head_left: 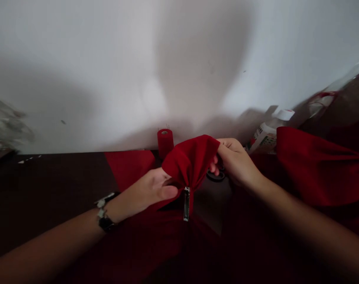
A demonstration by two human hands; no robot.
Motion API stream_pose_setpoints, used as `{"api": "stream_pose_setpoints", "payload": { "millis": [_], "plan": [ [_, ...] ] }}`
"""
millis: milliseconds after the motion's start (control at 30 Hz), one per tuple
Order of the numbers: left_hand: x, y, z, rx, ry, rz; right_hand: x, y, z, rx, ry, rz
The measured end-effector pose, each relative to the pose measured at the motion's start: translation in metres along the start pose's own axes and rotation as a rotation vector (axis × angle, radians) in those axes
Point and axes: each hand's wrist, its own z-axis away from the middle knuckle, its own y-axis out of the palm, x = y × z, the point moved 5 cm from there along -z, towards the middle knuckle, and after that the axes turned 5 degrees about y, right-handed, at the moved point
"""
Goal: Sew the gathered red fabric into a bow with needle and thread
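Note:
A gathered red fabric bow [191,156] is held up in front of me, its folds drawn together at the middle. A silver metal hair clip [186,204] is fixed upright at that gathered middle. My left hand [152,191] grips the bow's left side, thumb in front near the clip and fingers mostly hidden behind the cloth. At the upper right corner of the loop, my right hand [234,157] pinches the fabric edge between its fingers. Below the bow, more red fabric spreads into shadow.
Behind the bow stands a red thread spool [165,142] with needles at its top. Black scissors handles [216,176] show beneath my right fingers. A white-capped bottle [266,134] and another red fabric piece [321,169] are at right; clear plastic [4,126] is at left. A white wall [108,79] rises behind.

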Motion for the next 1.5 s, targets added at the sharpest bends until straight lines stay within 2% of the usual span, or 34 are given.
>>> {"api": "stream_pose_setpoints", "payload": {
  "millis": [67, 133, 267, 333, 467, 533, 633, 767, 967, 1067, 1267, 1500],
  "plan": [
    [0.006, 0.000, 0.001, -0.012, -0.057, -0.208, -0.004, 0.004, 0.001, 0.043, 0.068, -0.032],
    [0.007, -0.008, 0.004, -0.131, -0.051, -0.380, -0.004, 0.007, 0.003, 0.072, 0.084, -0.039],
    [-0.008, -0.025, 0.011, -0.372, 0.106, -0.673, 0.003, 0.011, 0.006, 0.130, -0.020, 0.021],
    [-0.014, -0.028, 0.013, -0.434, 0.172, -0.741, 0.010, 0.013, 0.010, 0.125, -0.180, 0.140],
    [-0.018, -0.030, 0.016, -0.529, 0.180, -0.750, 0.019, 0.024, 0.025, 0.107, -0.673, 0.453],
    [-0.018, -0.029, 0.018, -0.576, 0.162, -0.756, 0.015, 0.031, 0.031, 0.180, -0.783, 0.535],
    [-0.020, -0.025, 0.021, -0.627, 0.170, -0.738, 0.003, 0.037, 0.033, 0.269, -0.729, 0.551],
    [-0.024, -0.020, 0.022, -0.621, 0.179, -0.626, -0.007, 0.042, 0.033, 0.274, -0.640, 0.567],
    [-0.020, -0.018, 0.019, -0.563, 0.176, -0.378, -0.012, 0.045, 0.036, 0.234, -0.744, 0.669],
    [-0.015, -0.018, 0.021, -0.551, 0.187, -0.261, -0.014, 0.047, 0.037, 0.245, -0.742, 0.681],
    [-0.012, -0.018, 0.022, -0.537, 0.185, -0.101, -0.017, 0.052, 0.034, 0.376, -0.520, 0.604],
    [-0.013, -0.018, 0.020, -0.572, 0.151, 0.026, -0.014, 0.055, 0.038, 0.489, -0.532, 0.593]
  ]
}}
